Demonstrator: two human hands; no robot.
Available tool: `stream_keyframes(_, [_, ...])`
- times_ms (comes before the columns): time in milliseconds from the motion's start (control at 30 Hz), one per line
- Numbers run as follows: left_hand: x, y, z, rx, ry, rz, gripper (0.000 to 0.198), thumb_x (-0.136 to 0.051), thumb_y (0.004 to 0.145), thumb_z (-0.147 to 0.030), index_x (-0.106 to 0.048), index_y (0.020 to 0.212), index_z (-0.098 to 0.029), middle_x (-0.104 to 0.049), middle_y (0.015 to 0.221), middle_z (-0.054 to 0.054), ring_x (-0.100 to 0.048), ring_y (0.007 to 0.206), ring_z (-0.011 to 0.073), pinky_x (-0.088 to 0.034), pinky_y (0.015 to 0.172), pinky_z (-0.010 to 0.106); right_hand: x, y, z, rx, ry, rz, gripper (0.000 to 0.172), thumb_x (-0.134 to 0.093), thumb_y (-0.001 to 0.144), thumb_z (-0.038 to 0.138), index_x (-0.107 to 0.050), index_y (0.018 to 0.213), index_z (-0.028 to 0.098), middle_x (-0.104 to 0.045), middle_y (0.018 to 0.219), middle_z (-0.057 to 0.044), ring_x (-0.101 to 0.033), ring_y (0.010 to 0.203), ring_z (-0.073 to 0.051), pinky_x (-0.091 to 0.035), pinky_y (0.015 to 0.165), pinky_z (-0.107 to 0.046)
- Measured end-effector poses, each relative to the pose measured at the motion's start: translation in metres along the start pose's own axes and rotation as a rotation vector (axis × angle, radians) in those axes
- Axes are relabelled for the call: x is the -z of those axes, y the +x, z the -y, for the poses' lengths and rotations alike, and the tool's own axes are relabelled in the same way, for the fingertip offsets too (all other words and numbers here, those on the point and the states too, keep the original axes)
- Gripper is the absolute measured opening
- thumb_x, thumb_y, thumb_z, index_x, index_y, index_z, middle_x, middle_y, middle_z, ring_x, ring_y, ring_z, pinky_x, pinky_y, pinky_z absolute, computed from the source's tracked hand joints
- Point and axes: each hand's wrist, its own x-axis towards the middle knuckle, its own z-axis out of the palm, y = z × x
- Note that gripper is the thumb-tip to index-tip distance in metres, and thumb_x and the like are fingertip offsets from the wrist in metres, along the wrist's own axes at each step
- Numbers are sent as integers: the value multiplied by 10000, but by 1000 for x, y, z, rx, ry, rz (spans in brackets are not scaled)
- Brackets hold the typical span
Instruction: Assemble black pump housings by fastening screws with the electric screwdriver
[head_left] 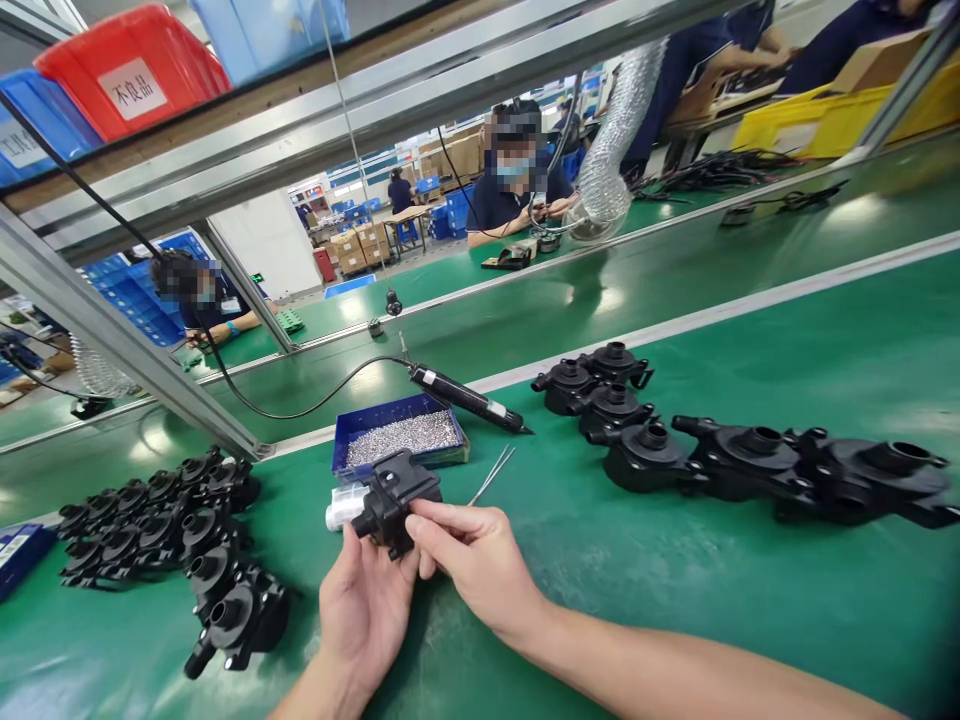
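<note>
My left hand (367,610) cups a black plastic pump housing (397,490) from below, its fingers closed round the underside. My right hand (472,565) is closed in a pinch at the housing's right lower edge; anything small between the fingertips is hidden. A clear, whitish plastic piece (346,506) shows at the housing's left side. Thin metal prongs, like tweezers (493,474), stick out behind my right hand; their other end is hidden. Just beyond the housing, a blue tray (343,440) holds many small silvery screws (405,437).
A black electric screwdriver (469,398) rests by the tray, its cable running left. Several black pump housings stand in rows at left (161,520) and right (750,455). A metal frame post (142,340) rises at left. Co-workers sit across the bench.
</note>
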Motion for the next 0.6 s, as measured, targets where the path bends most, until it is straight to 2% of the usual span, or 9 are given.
stream_keyframes(133, [0,0,-2,34,-13,32,289,-756,887,-347,-778,1078,-133,-761,1060,144,-714,850,238,-621,775,334,0,-1,-1,85,-76,-23,210,-785,803,368,-863,906,202,-636,522,10,-547,498,-135,-514,541,-279])
stream_keyframes(267, [5,2,-4,56,-34,93,328,-674,944,-347,-744,1189,-141,-759,1086,157,-723,852,236,-620,757,320,-2,-3,-1,192,-172,-30,156,-781,809,335,-861,864,214,-635,528,14,-550,502,-133,-491,554,-277])
stream_keyframes(467, [8,4,-2,70,-81,158,334,-640,967,-371,-750,1189,-148,-751,1149,153,-714,954,246,-607,839,327,-2,0,5,103,-116,-3,174,-764,832,359,-853,848,211,-628,536,14,-519,519,-128,-464,559,-275])
stream_keyframes(600, [6,3,0,71,-63,185,335,-652,957,-376,-753,1199,-168,-753,1170,137,-713,909,234,-605,834,325,1,1,8,75,-79,18,184,-774,815,358,-854,851,196,-635,537,5,-520,517,-130,-445,538,-273])
